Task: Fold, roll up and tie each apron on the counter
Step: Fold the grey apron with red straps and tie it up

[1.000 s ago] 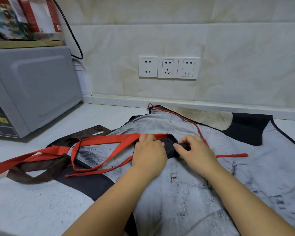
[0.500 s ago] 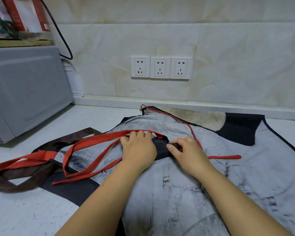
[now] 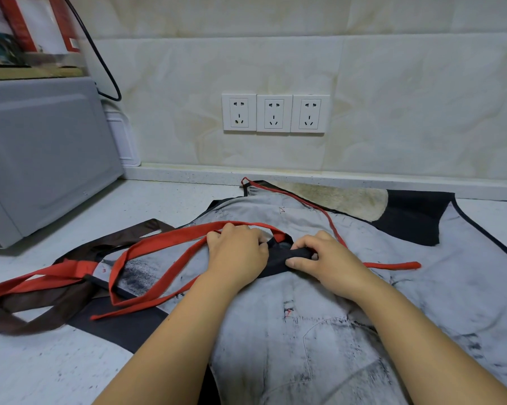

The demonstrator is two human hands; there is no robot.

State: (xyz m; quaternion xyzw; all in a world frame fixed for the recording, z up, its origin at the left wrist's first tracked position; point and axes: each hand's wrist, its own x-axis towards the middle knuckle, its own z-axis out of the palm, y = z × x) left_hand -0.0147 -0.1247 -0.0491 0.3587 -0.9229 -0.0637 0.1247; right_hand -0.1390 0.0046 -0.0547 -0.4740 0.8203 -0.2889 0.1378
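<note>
Red strap (image 3: 173, 240), flat under the left hand (image 3: 237, 252) a second ago, now arched just beyond its fingertips (image 3: 227, 229). That hand curled over the dark roll (image 3: 281, 255); the right hand (image 3: 326, 260) pinched its other end between thumb and fingers. Wrapping seemed begun, atop the grey apron (image 3: 304, 331).

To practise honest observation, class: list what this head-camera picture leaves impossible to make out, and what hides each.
Head view: the left hand covers its own fingertips, so its grip is unclear.
Head view: the black cloth pinched by the right hand lies partly under both hands.
Head view: the microwave is cut off by the left edge.
Head view: the boxes above it are blurred; print unreadable.
</note>
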